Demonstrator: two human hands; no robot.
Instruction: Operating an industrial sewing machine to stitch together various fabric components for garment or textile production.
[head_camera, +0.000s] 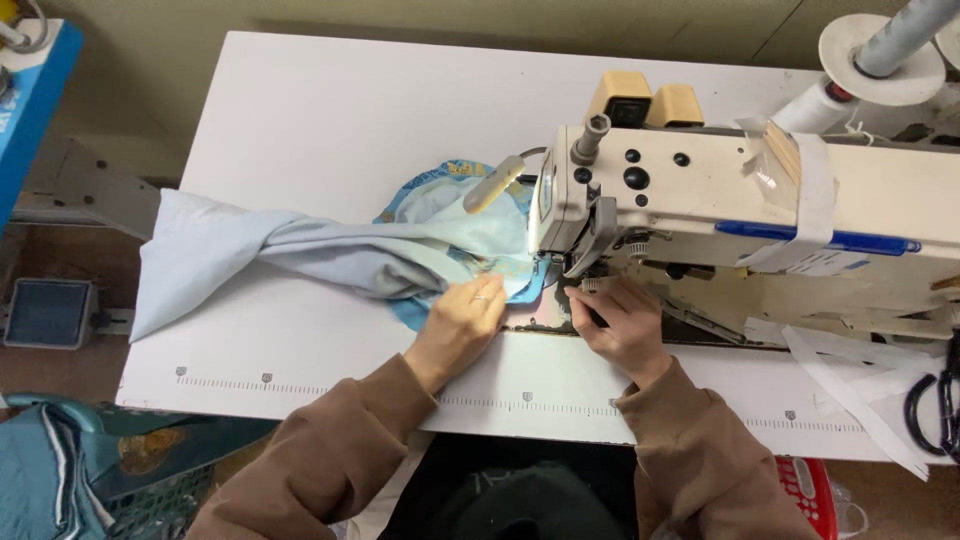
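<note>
My left hand (462, 318) lies flat, open, pinning the light blue fabric (300, 250) on the white table (330, 120) beside the sewing machine (720, 200) needle, right hand (617, 322) pinching the edge at the presser foot; best feed slowly, seam kept flat and aligned.

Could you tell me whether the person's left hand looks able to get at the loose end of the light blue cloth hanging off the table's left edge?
Probably yes: the left hand rests on the light blue cloth, and the table between shows nothing in the way.
</note>
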